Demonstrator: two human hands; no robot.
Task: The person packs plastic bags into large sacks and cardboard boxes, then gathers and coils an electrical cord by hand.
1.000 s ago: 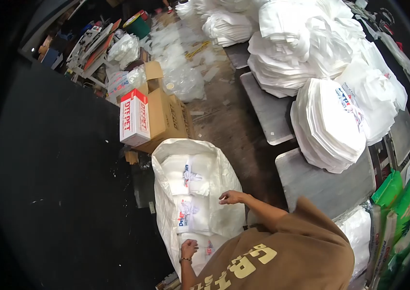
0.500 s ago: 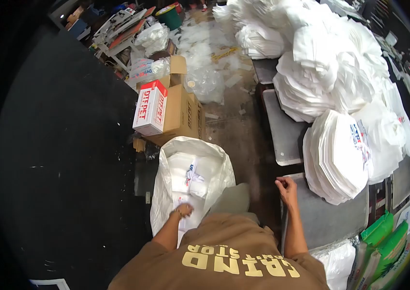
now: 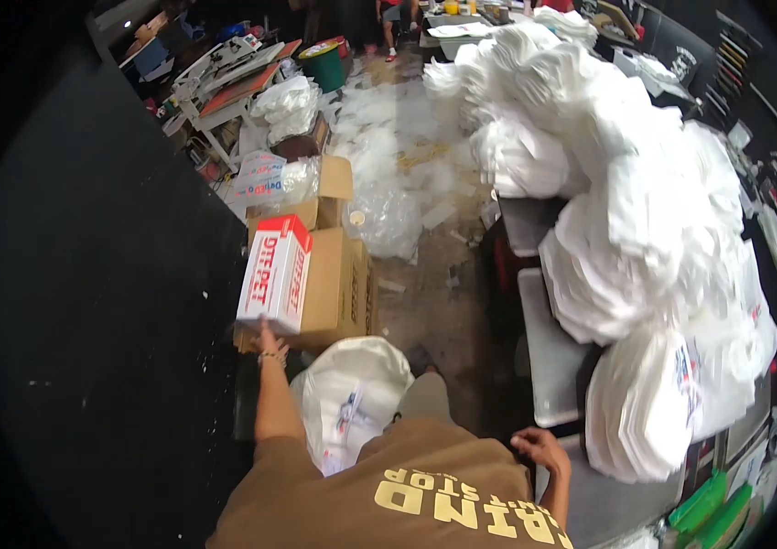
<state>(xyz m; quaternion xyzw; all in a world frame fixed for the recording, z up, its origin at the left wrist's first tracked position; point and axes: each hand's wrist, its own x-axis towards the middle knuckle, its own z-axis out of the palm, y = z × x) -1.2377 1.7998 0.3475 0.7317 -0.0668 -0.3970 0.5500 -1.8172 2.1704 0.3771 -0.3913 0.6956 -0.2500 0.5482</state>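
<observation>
My left hand [image 3: 269,345] reaches forward with its fingers stretched out and apart. Its fingertips are at the near lower edge of a white and red box marked DTF PET [image 3: 269,274]; whether they touch it I cannot tell. That box lies on a larger brown cardboard carton [image 3: 326,291]. Below the carton stands a white plastic sack [image 3: 379,359], its mouth wide, with folded white pieces bearing a blue and red print [image 3: 347,412] inside. My right hand [image 3: 542,448] hangs beside a grey flat platen [image 3: 581,476], fingers loosely bent and nothing visible in them.
Large stacks of white fabric-like sheets [image 3: 626,220] lie on the right over several grey platens. A dark panel [image 3: 114,320] fills the left. Clear plastic wrap [image 3: 387,220] and scraps cover the floor ahead. A person's legs [image 3: 391,32] show at the back beside a green bin [image 3: 322,69].
My left hand has left the inside of the sack and moved forward to the DTF PET box. The view has tilted up, showing more of the back. My right hand stays by the platen.
</observation>
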